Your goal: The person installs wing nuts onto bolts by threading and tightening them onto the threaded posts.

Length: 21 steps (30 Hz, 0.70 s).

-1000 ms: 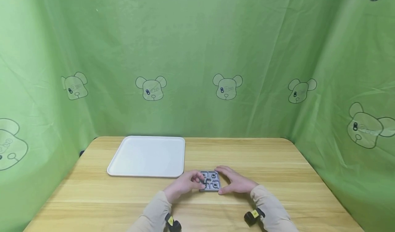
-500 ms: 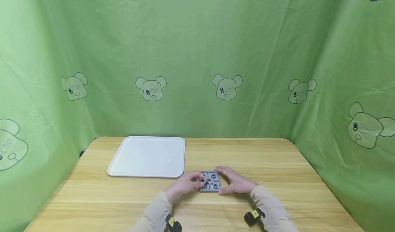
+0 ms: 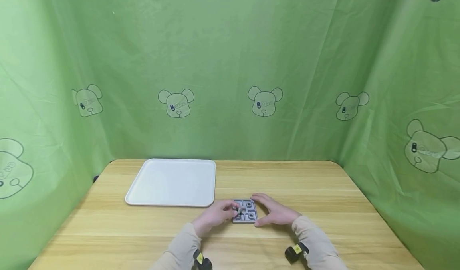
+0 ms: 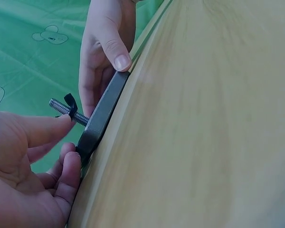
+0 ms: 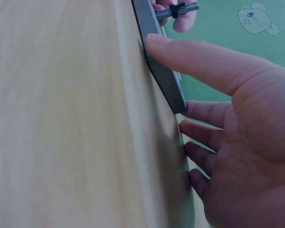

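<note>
A grey square plate (image 3: 250, 211) with moulded recesses lies on the table. From its middle stands a threaded bolt (image 4: 59, 106) carrying a dark wing nut (image 4: 71, 105). My left hand (image 3: 219, 213) is at the plate's left side, its fingertips pinching the wing nut. In the left wrist view its lower fingers curl beside the plate's edge; part of the pinch is hidden. My right hand (image 3: 274, 211) holds the plate's right side, with the thumb (image 5: 160, 40) on the near edge and the other fingers round toward the far corner.
A white rectangular tray (image 3: 172, 182) sits at the back left of the wooden table (image 3: 305, 182). Green printed curtains (image 3: 223, 138) stand around the back and sides. Each wrist carries a small black camera on a strap.
My left fingertips have drawn together at the wing nut; they were more spread a second ago. The right hand and the plate show no visible movement.
</note>
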Tool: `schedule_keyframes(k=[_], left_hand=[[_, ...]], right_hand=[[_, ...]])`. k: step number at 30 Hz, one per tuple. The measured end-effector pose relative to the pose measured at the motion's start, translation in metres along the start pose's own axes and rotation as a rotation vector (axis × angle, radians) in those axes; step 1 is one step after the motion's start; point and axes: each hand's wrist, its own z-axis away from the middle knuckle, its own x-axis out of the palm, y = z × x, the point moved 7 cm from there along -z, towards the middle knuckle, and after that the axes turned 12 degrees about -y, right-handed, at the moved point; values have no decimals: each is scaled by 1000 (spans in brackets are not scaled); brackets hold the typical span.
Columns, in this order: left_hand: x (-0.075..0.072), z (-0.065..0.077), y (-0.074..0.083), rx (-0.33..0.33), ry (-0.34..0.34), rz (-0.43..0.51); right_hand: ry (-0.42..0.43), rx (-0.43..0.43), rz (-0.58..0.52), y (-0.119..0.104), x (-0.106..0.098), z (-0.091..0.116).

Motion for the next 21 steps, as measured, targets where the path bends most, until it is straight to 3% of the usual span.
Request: schedule_keyframes(k=[8, 21], left_hand=[[-3, 0, -5, -18, 19, 80], [-4, -2, -1, 13, 11, 30]], right_hand=[[0, -8, 8, -1, 0, 2], [-2, -22, 12, -3, -1, 2]])
